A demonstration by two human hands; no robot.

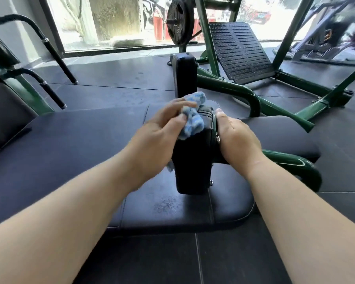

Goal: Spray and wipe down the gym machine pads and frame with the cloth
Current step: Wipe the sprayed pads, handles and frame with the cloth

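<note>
The blue cloth [193, 117] is pinched between the thumb and curled fingers of the left hand [162, 128] and pressed on the top of the upright pad [191, 160]. The pad is steadied by the right hand [238, 134] — thumb laid along its edge, the other fingers folded down round its backing, tips hidden. The wipe is best carried down the pad's face in overlapping strokes, with the cloth spread flat rather than bunched — seams, bolts and the green frame [291, 160] alongside should be covered next.
</note>
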